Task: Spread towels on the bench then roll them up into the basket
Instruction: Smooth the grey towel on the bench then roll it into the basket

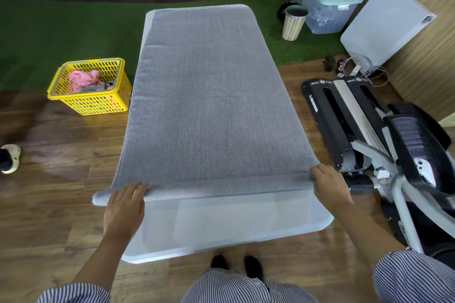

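Note:
A grey towel (209, 96) lies spread lengthwise over the white bench (234, 224), covering all but its near end. The towel's near edge is turned over into a thin roll (221, 188) running across the bench. My left hand (125, 206) grips the left end of that roll, fingers curled over it. At the right end my right hand (328, 186) holds the roll the same way. A yellow basket (89, 103) stands on the floor left of the bench, with pink and grey cloths (85, 80) inside.
A black stepper machine (369, 130) stands close to the bench's right side. A slatted bin (294, 23), a clear storage box (327, 10) and a white panel (384, 24) sit at the back right. A shoe (9, 157) lies at the far left.

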